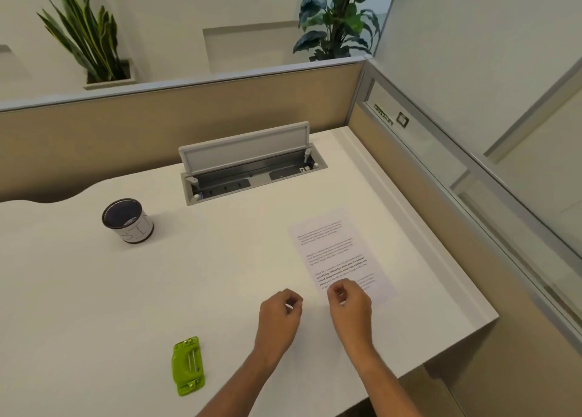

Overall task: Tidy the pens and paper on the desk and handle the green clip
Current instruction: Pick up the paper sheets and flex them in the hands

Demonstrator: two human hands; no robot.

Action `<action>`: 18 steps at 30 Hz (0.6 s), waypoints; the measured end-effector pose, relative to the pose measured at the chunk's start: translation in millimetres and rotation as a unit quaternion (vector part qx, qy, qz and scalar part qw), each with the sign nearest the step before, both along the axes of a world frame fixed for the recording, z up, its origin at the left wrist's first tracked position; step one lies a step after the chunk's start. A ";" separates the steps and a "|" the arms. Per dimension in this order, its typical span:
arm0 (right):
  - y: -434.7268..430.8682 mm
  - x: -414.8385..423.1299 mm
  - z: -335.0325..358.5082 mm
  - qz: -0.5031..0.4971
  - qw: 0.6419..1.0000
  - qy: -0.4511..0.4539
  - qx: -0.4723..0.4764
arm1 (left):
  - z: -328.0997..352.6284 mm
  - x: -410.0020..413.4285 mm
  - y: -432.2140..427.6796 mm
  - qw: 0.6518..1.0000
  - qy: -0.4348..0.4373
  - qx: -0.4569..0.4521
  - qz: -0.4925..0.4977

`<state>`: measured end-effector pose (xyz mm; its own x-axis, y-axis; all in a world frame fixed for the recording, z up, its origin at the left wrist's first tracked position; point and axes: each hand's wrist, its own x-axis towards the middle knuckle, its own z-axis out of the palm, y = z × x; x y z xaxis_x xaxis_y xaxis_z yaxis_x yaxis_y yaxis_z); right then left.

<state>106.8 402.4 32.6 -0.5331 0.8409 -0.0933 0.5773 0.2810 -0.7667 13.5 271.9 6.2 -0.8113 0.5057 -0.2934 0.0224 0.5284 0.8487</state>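
A printed sheet of paper point(337, 249) lies flat on the right half of the white desk point(220, 275). My right hand point(349, 306) is at its near left corner, thumb and fingertips pinched together on the edge. My left hand point(280, 312) hovers just left of the sheet with its fingers curled in; nothing is visibly held in it. The green clip point(188, 366) lies flat near the front edge, well left of both hands. A dark-rimmed cup point(127, 221) stands at the left. No pens are visible.
An open cable box with a raised grey lid point(248, 164) is set into the desk at the back. Beige partition walls point(157, 126) close the back and right sides. The desk's right edge point(441, 252) drops off beside the paper.
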 end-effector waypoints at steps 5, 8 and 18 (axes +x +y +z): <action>81.3 -11.2 6.0 -0.013 0.998 -0.051 0.028 | 4.4 -7.0 31.0 0.990 -0.095 0.024 0.102; 129.8 -18.2 -2.7 -0.011 0.994 -0.111 0.008 | 5.1 -15.2 57.4 0.983 -0.100 0.025 0.152; 169.8 -32.6 -31.5 0.027 0.979 -0.202 -0.030 | -1.3 10.4 141.5 0.948 -0.066 -0.044 0.307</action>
<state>74.2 572.1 1.1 -0.4855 0.7993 -0.3541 0.8225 0.2805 -0.4947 23.9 413.4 4.8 -0.8983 -0.0814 -0.4317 -0.4155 0.4766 0.7748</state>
